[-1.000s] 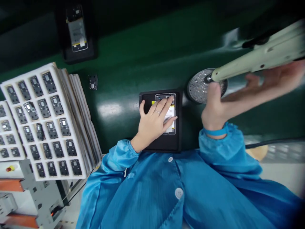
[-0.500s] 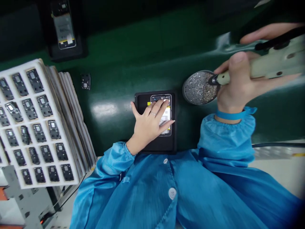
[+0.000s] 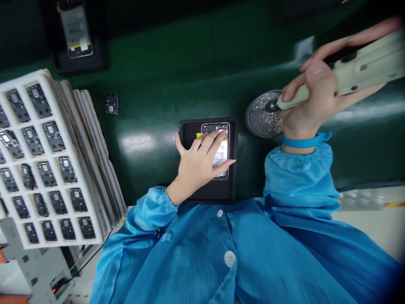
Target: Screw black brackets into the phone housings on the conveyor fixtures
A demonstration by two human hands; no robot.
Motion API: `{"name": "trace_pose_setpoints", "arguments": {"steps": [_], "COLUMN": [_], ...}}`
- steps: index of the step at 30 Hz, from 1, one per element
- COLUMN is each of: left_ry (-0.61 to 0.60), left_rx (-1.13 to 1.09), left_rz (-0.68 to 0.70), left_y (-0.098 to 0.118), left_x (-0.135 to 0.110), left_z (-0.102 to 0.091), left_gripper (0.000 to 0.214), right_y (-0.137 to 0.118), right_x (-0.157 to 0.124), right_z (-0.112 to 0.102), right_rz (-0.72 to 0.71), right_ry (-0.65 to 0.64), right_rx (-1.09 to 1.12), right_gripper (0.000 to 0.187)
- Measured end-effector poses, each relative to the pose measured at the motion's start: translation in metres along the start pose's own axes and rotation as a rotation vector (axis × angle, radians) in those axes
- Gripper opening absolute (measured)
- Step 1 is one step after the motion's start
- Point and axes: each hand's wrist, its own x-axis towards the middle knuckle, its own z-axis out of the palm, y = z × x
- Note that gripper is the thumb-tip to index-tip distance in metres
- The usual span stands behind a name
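My left hand lies with fingers spread across an opened phone, its fingertips on the upper part of the phone. Under the phone is a black fixture tray. My right hand is wrapped round a pale green electric screwdriver. The screwdriver's dark tip is over a round dish whose perforated plate holds many tiny screws. Whether a screw sits on the tip, I cannot make out.
At left, a white foam tray of black phone modules leans on a stack of similar trays. One loose module lies on the green mat. Another opened phone rests in a black fixture at upper left.
The screwdriver in my right hand has moved left and slightly down, its tip farther over the screw dish. My left hand stays spread on the phone. The whole view has shifted slightly.
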Motion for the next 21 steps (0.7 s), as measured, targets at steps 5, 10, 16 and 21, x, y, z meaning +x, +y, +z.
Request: {"name": "trace_pose_setpoints", "arguments": {"steps": [5, 10, 16, 21], "left_ry": [-0.027, -0.037, -0.041, -0.024], "left_rx": [0.007, 0.0, 0.003, 0.008], "left_rz": [-0.01, -0.017, -0.009, 0.011], "left_y": [0.0, 0.001, 0.001, 0.002], "left_x": [0.001, 0.001, 0.001, -0.006], "left_z": [-0.001, -0.002, -0.001, 0.002], "left_gripper": [0.071, 0.071, 0.07, 0.071], "right_y": [0.006, 0.006, -0.001, -0.02], "right_x": [0.0, -0.001, 0.002, 0.007], "right_z": [0.01, 0.004, 0.008, -0.002], "right_rz": [0.01, 0.012, -0.004, 0.131], "right_ry": [0.085, 0.081, -0.023, -0.083], "right_rx": [0.262, 0.308, 0.349, 0.294], "right_gripper": [0.046, 0.038, 0.028, 0.048]}}
